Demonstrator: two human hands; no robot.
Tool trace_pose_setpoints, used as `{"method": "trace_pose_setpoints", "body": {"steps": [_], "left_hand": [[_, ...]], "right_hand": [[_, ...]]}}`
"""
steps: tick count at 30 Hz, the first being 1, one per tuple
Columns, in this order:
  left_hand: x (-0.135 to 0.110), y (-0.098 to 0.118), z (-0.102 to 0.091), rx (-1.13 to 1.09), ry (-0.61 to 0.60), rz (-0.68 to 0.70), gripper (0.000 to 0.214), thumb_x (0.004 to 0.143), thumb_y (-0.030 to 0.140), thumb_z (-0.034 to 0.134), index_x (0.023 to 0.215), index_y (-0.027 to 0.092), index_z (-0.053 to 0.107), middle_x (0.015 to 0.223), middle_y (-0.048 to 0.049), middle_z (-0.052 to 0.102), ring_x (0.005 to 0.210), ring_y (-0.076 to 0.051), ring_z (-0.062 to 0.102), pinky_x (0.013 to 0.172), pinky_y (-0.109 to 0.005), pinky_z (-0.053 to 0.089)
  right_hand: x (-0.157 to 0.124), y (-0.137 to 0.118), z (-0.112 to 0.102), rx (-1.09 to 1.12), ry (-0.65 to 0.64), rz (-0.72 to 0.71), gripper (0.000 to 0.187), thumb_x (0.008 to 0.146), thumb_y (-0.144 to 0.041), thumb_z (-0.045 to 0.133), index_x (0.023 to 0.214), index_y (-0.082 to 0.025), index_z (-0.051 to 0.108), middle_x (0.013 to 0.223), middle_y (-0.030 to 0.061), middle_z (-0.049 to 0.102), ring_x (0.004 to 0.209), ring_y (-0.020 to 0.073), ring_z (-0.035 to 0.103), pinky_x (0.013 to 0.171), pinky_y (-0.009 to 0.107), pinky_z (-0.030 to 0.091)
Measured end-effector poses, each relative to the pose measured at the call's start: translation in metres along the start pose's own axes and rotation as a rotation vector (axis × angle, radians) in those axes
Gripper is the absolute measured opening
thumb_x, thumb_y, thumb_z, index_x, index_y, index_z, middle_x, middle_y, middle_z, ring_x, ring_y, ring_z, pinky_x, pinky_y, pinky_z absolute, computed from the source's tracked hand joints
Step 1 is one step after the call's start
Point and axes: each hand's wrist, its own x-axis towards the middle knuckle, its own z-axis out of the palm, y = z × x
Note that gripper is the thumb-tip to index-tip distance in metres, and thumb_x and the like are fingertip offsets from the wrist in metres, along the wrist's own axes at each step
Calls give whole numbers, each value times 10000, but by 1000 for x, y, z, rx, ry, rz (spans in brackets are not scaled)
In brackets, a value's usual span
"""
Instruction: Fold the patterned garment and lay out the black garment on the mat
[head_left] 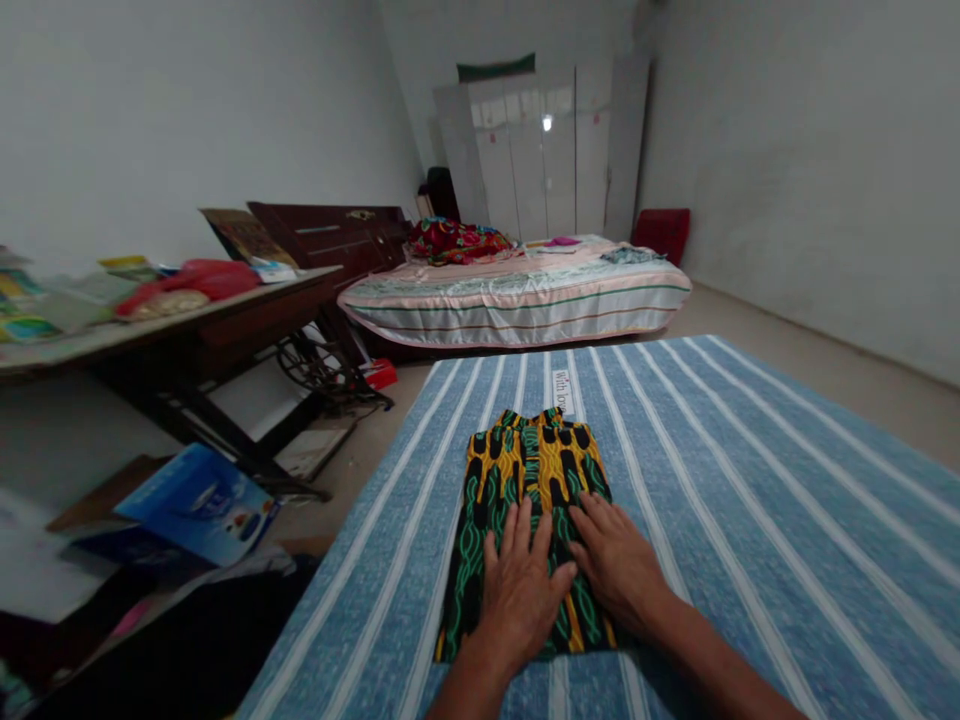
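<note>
A folded shirt (525, 470) in black, yellow and green lies flat on a blue cloth with white stripes (712, 480), its collar pointing away from me. On the shirt's middle rests my left hand (521, 575), palm down with the fingers spread. My right hand (616, 550) lies flat across the shirt's right side, fingers stretched out. Neither hand grips the fabric. Parts of the shirt's lower half are hidden under my hands.
Left stands a table (262, 300) with a red bag (217, 280) and other items on top. Below it is a blue box (202, 505). A bed (517, 300) stands beyond the striped surface, in front of a pale wardrobe (525, 150). A red object (664, 232) sits by the right wall.
</note>
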Motion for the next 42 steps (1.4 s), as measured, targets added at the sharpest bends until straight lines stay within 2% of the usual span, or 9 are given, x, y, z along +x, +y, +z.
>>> {"method": "trace_pose_setpoints", "body": {"steps": [7,13,16,19,27,32,34,38,42], "left_hand": [[1,4,-17,-65,-34,-26,592,874,480,396,1393,196,401,1524,-122,244,1408,-304,188,1086,-590,212],[52,27,-40,-26,163,176,359,906,246,356,1148,129,594,1419,-143,441,1349,-251,340,1110,-447,261],[85,35,-32,-33,138,303,347,901,218,357,1126,111,600,1379,-139,486,1325,-236,375,1105,-390,274],[106,33,-15,-40,147,307,397,902,273,377,1232,121,536,1414,-126,450,1358,-263,316,1123,-454,213],[116,16,9,-62,153,294,525,911,450,351,1345,169,446,1487,-104,349,1416,-247,176,1145,-513,143],[114,16,7,-128,116,296,508,931,386,284,1367,170,429,1496,-91,335,1420,-244,167,1153,-504,124],[115,15,8,-168,132,298,512,932,369,277,1395,183,393,1494,-79,341,1419,-240,171,1158,-498,115],[115,15,9,-219,165,306,563,909,421,351,1443,247,304,1514,-29,305,1422,-237,161,1167,-496,95],[115,15,9,-232,139,292,577,899,401,368,1444,223,306,1522,-33,286,1428,-224,133,1176,-484,77]], "right_hand": [[-9,13,14,-87,82,100,440,887,-341,471,1276,-138,505,1318,179,530,1232,308,476,997,503,375],[-5,-1,13,-80,95,62,383,866,-242,458,1229,-145,534,1269,167,569,1208,300,494,1014,500,353],[-5,0,17,-76,85,68,420,858,-255,466,1270,-183,505,1282,142,567,1207,292,498,998,493,375],[-8,5,22,-94,78,68,455,855,-287,477,1301,-195,481,1313,130,547,1221,299,488,981,498,394],[-9,21,28,-17,193,12,325,863,-302,479,1165,-249,586,1191,106,627,1090,285,583,895,464,472],[46,47,10,56,261,33,268,904,-257,395,998,-222,644,1042,109,654,960,240,607,820,385,494],[81,58,9,81,166,5,290,912,-235,367,899,-207,655,965,99,655,893,212,600,805,349,478],[139,69,20,99,116,-5,290,895,-199,386,753,-186,639,820,81,635,810,189,566,782,305,441],[160,72,32,127,56,86,242,865,-226,488,673,-185,629,809,68,621,826,188,556,776,289,424]]}}
